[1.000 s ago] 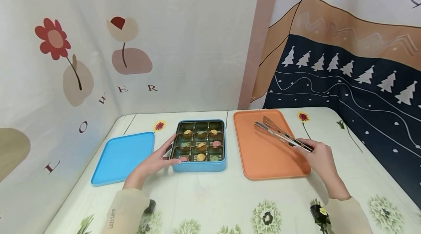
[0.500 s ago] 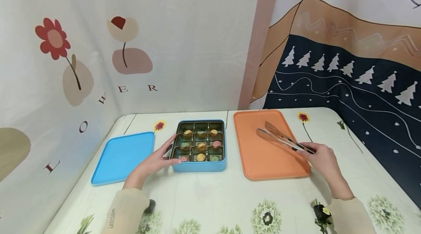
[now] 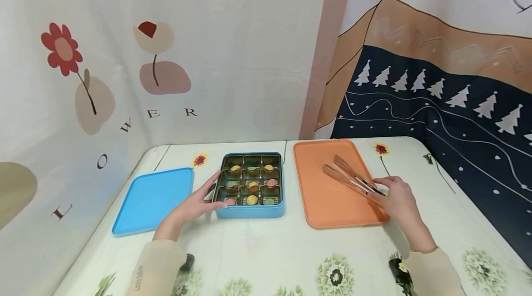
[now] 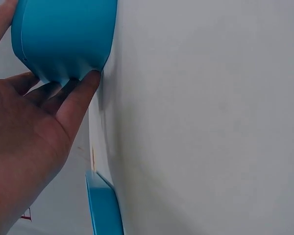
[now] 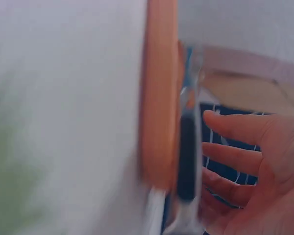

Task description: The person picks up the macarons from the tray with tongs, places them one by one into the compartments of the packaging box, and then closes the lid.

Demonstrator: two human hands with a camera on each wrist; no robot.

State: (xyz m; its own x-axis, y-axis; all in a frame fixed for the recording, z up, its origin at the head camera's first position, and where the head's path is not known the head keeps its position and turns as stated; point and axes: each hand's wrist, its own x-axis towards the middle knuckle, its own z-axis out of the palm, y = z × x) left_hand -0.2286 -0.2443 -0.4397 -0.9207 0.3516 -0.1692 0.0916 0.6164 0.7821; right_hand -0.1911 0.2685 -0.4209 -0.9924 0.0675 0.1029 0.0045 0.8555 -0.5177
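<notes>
A blue tin stands left of centre with a dark divided insert; small pink, yellow and green round sweets sit in its compartments. My left hand rests against the tin's near left corner, fingers along the side and thumb at the front rim. In the left wrist view those fingers press fairly straight on the blue wall. Tongs with black grips lie over the orange tray. Beside their handle end is my right hand; in the right wrist view its fingers extend loosely beside the black grip.
A flat blue lid lies left of the tin. The table has a flowered cloth, and printed curtains hang along the back and sides.
The tongs have come down onto the orange tray and their handles have left my right hand's grip. My left hand stays on the tin. The head view has shifted slightly.
</notes>
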